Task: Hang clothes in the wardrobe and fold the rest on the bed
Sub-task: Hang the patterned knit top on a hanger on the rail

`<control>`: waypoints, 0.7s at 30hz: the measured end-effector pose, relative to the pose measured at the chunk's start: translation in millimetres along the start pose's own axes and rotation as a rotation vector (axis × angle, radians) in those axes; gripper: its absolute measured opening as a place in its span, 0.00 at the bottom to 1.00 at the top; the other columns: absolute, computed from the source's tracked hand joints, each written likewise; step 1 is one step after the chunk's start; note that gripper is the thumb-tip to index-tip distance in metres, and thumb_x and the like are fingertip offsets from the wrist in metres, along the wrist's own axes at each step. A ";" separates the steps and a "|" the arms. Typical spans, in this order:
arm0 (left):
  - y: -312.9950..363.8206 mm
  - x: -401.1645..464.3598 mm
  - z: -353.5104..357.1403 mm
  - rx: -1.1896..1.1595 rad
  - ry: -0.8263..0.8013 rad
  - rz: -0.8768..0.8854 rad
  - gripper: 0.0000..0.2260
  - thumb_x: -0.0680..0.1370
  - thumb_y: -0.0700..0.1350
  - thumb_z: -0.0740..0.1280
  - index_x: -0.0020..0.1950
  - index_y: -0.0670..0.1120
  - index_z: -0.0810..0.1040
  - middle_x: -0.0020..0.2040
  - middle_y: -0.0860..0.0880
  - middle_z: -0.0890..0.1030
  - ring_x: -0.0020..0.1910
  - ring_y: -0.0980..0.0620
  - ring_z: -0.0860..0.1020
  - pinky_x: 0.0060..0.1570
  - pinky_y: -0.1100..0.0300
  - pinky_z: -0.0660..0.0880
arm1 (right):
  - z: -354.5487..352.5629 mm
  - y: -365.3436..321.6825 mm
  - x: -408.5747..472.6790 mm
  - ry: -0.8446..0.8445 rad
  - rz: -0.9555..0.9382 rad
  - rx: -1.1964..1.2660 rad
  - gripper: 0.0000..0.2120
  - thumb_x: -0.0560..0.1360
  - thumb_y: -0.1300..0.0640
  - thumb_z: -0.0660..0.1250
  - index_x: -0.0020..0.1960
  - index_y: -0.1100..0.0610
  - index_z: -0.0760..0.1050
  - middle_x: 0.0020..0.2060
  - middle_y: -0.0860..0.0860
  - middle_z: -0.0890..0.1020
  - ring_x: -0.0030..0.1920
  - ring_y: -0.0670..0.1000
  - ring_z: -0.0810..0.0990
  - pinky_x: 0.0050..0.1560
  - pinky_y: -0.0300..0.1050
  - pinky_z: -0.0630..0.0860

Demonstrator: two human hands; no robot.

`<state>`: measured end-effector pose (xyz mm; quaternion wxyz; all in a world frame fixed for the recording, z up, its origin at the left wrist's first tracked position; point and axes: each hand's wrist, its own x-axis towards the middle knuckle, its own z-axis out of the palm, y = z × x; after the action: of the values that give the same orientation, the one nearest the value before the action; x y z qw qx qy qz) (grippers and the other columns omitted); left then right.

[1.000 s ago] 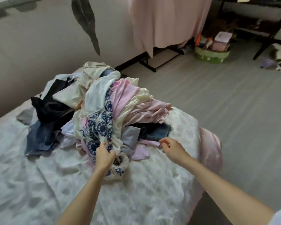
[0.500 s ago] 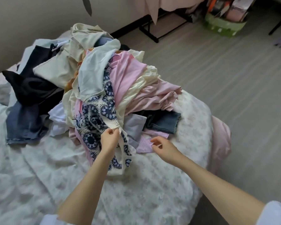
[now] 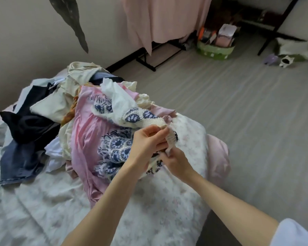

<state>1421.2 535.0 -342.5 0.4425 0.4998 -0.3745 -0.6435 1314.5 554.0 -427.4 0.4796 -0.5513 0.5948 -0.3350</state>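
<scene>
Head view: both hands meet over the near right edge of the heap. The left hand (image 3: 148,139) pinches the cream ribbed hem of the blue-and-white crochet top (image 3: 140,117), and the right hand (image 3: 174,161), just below it, curls its fingers round a lower fold of the same knit. That top is only partly free; its far end runs under a white garment (image 3: 117,98) and over a pink one (image 3: 85,139) in the clothes pile (image 3: 48,110) on the bed (image 3: 158,201).

Risks, as I judge them: a hard pull could drag the white and pink pieces along, or tip the heap off the bed's corner. The open loops could also snag and stretch.

Half a second ago the hands were apart, the right one on a lilac piece; now it has joined the left, and the hem is lifted higher.
</scene>
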 end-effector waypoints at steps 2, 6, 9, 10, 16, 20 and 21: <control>0.8 -7.1 22.5 0.297 0.048 0.207 0.04 0.74 0.40 0.70 0.39 0.45 0.80 0.39 0.46 0.81 0.38 0.51 0.80 0.41 0.58 0.78 | -33.8 2.2 -19.6 0.116 0.016 -0.053 0.10 0.76 0.66 0.57 0.41 0.53 0.68 0.32 0.51 0.72 0.28 0.45 0.67 0.29 0.35 0.65; -8.6 -19.8 70.5 0.806 0.214 0.593 0.03 0.71 0.46 0.73 0.40 0.47 0.83 0.49 0.50 0.73 0.49 0.55 0.69 0.52 0.58 0.69 | -117.5 14.0 -67.6 0.360 0.005 -0.122 0.09 0.78 0.62 0.56 0.53 0.54 0.72 0.35 0.49 0.73 0.38 0.58 0.72 0.40 0.48 0.70; -25.3 -35.5 119.8 0.874 0.018 0.711 0.03 0.72 0.42 0.72 0.43 0.43 0.82 0.59 0.45 0.76 0.58 0.50 0.71 0.60 0.56 0.66 | -177.1 26.7 -110.9 0.497 -0.020 -0.124 0.07 0.78 0.63 0.56 0.50 0.52 0.70 0.29 0.48 0.70 0.28 0.47 0.67 0.28 0.35 0.63; -28.9 -43.4 139.4 0.860 -0.075 0.713 0.03 0.73 0.42 0.71 0.43 0.42 0.81 0.54 0.45 0.79 0.54 0.48 0.75 0.55 0.59 0.70 | -195.1 30.8 -128.4 0.554 -0.031 -0.131 0.08 0.78 0.64 0.57 0.50 0.52 0.69 0.28 0.48 0.70 0.25 0.44 0.65 0.26 0.35 0.61; -59.4 -104.8 253.9 0.848 -0.460 0.663 0.05 0.75 0.39 0.69 0.50 0.42 0.78 0.38 0.54 0.76 0.35 0.56 0.73 0.33 0.73 0.69 | -291.8 59.0 -263.5 0.994 -0.012 -0.200 0.07 0.76 0.67 0.60 0.50 0.56 0.70 0.30 0.47 0.72 0.28 0.46 0.69 0.28 0.34 0.65; -91.6 -161.3 323.7 0.975 -0.756 0.685 0.08 0.77 0.40 0.67 0.55 0.41 0.79 0.38 0.52 0.76 0.32 0.58 0.70 0.33 0.75 0.67 | -336.0 91.3 -369.1 1.144 0.105 -0.350 0.07 0.75 0.68 0.61 0.51 0.63 0.74 0.30 0.52 0.74 0.27 0.52 0.69 0.30 0.48 0.65; -97.2 -170.3 335.4 0.995 -0.780 0.724 0.08 0.77 0.40 0.67 0.54 0.40 0.80 0.43 0.49 0.78 0.36 0.56 0.73 0.36 0.77 0.67 | -341.2 98.7 -387.2 1.163 0.133 -0.388 0.08 0.74 0.68 0.62 0.52 0.63 0.75 0.30 0.53 0.75 0.26 0.51 0.69 0.30 0.48 0.65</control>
<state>1093.8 740.9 -305.5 0.1825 0.2209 -0.8952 -0.3414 934.4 904.4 -333.3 -0.0125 -0.3172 0.8421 -0.4359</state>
